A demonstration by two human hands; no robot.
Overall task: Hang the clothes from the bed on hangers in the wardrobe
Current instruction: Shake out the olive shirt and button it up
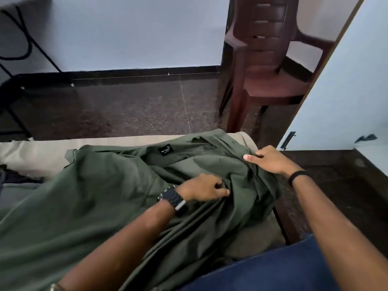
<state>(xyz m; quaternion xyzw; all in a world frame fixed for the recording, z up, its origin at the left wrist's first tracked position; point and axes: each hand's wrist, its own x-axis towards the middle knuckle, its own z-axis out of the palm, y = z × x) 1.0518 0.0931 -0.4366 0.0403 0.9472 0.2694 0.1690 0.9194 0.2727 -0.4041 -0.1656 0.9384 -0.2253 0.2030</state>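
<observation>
Dark speckled stone floor [130, 106] runs behind a beige-sheeted bed [37, 152], with a brown moulded plastic chair [270, 66] beyond. On the bed lies 1 olive-green soft cotton shirt [100, 185], creased, its black neck label [165, 149] facing up. Left hand [203, 189] pinches a fold near the middle; right hand [270, 159], fingers curled, grips bunched cloth at the bed's edge. Judged step: gathering the shirt. Next, it needs lifting clear and a hanger, none in view.
</observation>
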